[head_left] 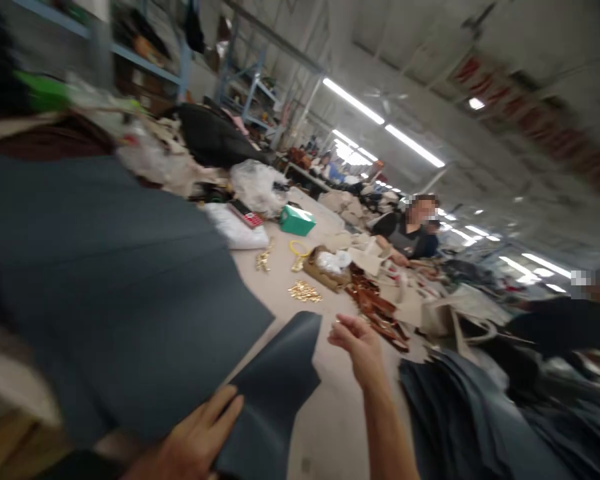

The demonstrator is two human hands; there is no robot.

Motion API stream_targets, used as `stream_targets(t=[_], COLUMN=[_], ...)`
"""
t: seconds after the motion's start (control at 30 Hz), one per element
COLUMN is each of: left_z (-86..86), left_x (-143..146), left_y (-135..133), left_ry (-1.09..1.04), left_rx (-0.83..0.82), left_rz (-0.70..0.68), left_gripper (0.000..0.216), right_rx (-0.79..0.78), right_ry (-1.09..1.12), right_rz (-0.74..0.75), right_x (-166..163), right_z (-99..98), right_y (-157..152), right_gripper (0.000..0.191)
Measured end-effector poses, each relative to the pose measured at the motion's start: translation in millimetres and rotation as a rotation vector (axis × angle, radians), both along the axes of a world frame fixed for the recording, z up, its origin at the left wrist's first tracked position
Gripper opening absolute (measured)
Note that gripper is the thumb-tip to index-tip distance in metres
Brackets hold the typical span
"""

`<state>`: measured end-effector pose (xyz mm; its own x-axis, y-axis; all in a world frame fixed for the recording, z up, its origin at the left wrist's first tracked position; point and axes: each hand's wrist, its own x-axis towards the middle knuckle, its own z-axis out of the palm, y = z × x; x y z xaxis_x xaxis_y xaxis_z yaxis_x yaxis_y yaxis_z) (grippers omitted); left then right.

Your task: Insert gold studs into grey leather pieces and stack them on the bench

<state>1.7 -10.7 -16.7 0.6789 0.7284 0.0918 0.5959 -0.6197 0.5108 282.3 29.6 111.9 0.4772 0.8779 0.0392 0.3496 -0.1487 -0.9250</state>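
My left hand [195, 440] lies at the bottom of the view with its fingers stretched flat along the edge of a dark grey leather piece [275, 387]. A large sheet of the same dark grey leather [105, 280] covers the table's left side. My right hand [355, 343] hovers above the table near the small piece's far corner, fingers curled loosely with the thumb and forefinger close together. Whether anything is between them I cannot make out. The picture is tilted and smeared by motion.
Gold metal fittings [305, 291] lie on the beige table [330, 413] beside brown leather straps [375, 310]. A green box [296, 220] and plastic bags [255, 183] sit further back. More dark leather pieces [460, 400] are piled at right. Two persons [410, 233] work across the table.
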Motion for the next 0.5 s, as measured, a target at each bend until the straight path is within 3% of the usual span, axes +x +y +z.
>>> stream_targets(t=[0.07,0.2,0.27,0.37,0.5], left_z=[14.9,33.8,34.9,32.2,31.2], left_x=[-10.8,-11.1,-10.3,-10.4,-11.3], left_y=[-8.5,-7.8,-7.6,-8.7,-8.7], left_ry=[0.113,0.052,0.004,-0.041,-0.03], left_rx=[-0.064,-0.017,-0.016,-0.02,-0.007], left_rz=[-0.011,-0.087,-0.1,-0.077,-0.068], left_gripper=[0.083,0.077,0.066,0.051,0.05], right_rx=[-0.047,-0.222,-0.289,-0.366,-0.374], right_ry=[0.116,0.112,0.003,-0.12,-0.256], right_rz=[0.125,0.428,0.537,0.632,0.712], right_x=[-22.1,-79.6,-102.6,-117.7,-119.3], right_z=[-4.6,-27.2,-39.0,-50.6,-49.6], right_y=[-11.4,-28.5,-31.1,-26.5,-16.7], right_gripper=[0.043,0.024,0.013,0.013,0.015])
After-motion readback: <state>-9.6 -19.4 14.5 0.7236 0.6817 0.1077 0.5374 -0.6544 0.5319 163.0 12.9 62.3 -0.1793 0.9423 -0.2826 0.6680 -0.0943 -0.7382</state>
